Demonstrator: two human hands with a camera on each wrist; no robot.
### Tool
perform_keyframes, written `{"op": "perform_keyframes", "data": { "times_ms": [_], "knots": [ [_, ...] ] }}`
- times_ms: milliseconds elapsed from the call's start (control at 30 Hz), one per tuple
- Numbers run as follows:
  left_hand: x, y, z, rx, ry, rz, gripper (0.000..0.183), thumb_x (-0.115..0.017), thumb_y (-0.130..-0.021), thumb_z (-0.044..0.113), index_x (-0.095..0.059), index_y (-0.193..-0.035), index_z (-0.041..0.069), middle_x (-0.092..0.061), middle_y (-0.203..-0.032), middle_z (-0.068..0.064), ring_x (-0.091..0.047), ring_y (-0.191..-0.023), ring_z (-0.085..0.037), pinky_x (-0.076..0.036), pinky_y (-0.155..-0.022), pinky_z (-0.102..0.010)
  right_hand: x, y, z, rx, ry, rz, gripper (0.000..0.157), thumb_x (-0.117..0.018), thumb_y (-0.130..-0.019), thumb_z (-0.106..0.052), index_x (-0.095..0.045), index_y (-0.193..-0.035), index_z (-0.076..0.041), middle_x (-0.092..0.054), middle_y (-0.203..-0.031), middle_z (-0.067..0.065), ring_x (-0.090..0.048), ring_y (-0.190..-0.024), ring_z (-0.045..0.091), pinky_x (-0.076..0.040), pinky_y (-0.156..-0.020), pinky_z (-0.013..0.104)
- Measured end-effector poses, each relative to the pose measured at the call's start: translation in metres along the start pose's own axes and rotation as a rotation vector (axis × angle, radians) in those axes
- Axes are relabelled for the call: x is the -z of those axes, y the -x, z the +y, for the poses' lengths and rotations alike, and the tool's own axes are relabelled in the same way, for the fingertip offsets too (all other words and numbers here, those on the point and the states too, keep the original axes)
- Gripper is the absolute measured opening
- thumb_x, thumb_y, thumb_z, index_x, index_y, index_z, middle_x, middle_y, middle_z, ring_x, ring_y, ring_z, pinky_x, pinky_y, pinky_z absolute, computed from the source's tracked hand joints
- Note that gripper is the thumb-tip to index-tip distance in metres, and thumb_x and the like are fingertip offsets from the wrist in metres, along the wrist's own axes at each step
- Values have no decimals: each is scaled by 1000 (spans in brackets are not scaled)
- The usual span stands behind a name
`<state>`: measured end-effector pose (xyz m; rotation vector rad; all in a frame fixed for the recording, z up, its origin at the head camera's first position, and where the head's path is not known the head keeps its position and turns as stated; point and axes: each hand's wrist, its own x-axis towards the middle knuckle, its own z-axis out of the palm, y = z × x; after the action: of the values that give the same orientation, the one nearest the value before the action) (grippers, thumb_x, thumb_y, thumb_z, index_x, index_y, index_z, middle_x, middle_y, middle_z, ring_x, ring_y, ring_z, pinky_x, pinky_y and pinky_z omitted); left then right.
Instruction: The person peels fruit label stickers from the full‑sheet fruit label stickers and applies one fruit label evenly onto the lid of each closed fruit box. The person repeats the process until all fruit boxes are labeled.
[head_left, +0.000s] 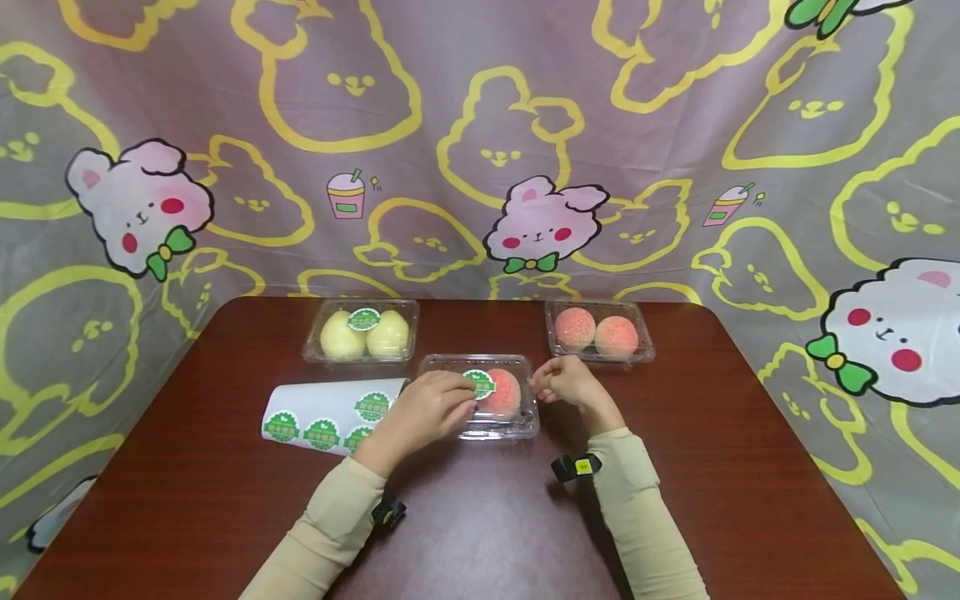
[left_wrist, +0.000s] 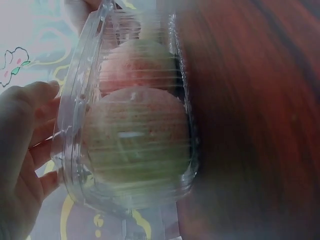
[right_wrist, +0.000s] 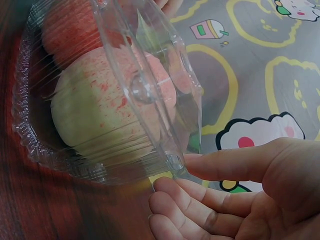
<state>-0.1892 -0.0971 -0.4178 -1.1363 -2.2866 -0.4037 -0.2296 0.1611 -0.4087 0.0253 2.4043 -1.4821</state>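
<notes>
A clear plastic clamshell box [head_left: 516,427] with its lid down stands mid-table. Two peaches [left_wrist: 137,135] are inside; in the head view my left hand hides one of them. A round green and white sticker [head_left: 478,384] lies on the lid. My left hand [head_left: 429,415] rests over the lid's left part, its loosely straight fingertips at the sticker. At the box's right end, my right hand [head_left: 566,385] pinches the rim corner between thumb [right_wrist: 210,165] and forefinger, the other fingers bent below.
Left of the box lies a white sheet [head_left: 322,404] bearing several green stickers. Behind stand a stickered clear box of two pale yellow fruits [head_left: 342,337] at the left and a clear box of two peaches [head_left: 617,336] at the right. A patterned curtain [head_left: 420,167] hangs behind the brown table [head_left: 750,500].
</notes>
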Motion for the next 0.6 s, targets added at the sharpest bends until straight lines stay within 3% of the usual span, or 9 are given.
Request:
{"op": "perform_keyframes", "data": {
  "times_ms": [333, 600],
  "knots": [
    [3, 1, -8, 1, -7, 51, 8, -69, -84, 17, -76, -84, 13, -75, -90, 1, -69, -91, -16, -53, -91, -34, 0, 1, -1, -2, 18, 2, 14, -63, -87, 0, -63, -94, 12, -67, -70, 2, -60, -60, 7, -59, -64, 28],
    [3, 1, -8, 36, 1, 47, 8, -69, -85, 17, -75, -86, 12, -75, -88, 0, -69, -89, -16, -54, -91, -35, 0, 2, -2, -7, 18, -3, 13, -62, -86, 1, -63, -94, 11, -67, -71, 3, -61, -61, 7, -58, -63, 26]
  ]
}}
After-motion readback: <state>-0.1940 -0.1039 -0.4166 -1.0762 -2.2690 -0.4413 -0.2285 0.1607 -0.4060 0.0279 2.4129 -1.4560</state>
